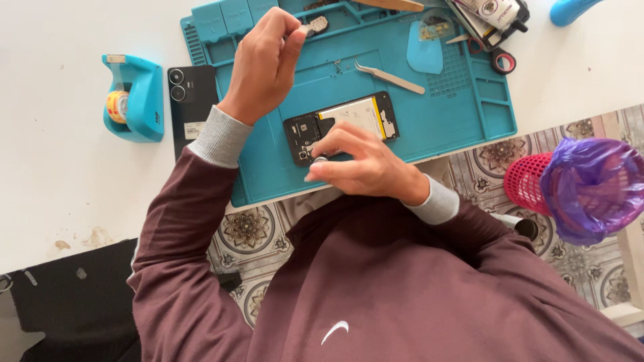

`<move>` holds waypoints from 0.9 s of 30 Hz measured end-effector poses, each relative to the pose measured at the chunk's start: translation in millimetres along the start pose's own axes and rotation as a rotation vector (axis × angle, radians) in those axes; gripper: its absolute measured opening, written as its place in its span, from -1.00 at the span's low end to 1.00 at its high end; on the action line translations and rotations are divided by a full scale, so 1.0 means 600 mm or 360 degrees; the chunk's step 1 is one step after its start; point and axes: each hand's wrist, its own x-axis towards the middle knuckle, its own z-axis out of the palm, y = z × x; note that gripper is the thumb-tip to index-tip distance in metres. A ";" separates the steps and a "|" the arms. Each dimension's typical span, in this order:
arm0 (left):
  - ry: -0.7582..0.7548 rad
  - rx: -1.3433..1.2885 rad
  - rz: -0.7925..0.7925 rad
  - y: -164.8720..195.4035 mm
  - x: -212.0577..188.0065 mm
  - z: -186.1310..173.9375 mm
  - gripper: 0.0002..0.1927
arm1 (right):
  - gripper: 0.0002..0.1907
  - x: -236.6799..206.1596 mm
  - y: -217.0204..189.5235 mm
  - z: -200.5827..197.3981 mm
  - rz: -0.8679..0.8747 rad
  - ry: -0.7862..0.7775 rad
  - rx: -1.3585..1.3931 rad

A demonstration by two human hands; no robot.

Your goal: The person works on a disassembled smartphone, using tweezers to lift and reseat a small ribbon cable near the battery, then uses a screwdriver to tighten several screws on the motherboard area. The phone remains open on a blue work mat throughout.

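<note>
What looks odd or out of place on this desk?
The phone on the blue mat lies open with its battery and insides showing. Its black back cover sits apart, off the mat's left edge. Nothing looks spilled.

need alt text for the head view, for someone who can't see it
Seen from above, a person works on an opened phone lying on a blue mat: the right hand rests on its near edge, and the left hand is raised, pinching a small metal part. Tweezers lie on the mat, with a tape dispenser to one side.
</note>
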 end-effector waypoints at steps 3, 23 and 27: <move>0.0099 -0.0048 0.0043 -0.005 0.003 -0.002 -0.79 | -0.65 0.002 0.000 -0.001 -0.0072 -0.0029 -0.0060; -0.0103 -0.1279 -0.0567 0.028 -0.003 0.042 -0.73 | -0.32 -0.015 0.070 -0.040 0.0026 0.0860 0.0170; -0.0209 -0.1588 -0.0795 0.048 -0.003 0.039 -0.72 | -0.27 -0.026 0.067 -0.023 -0.0021 0.0937 0.0006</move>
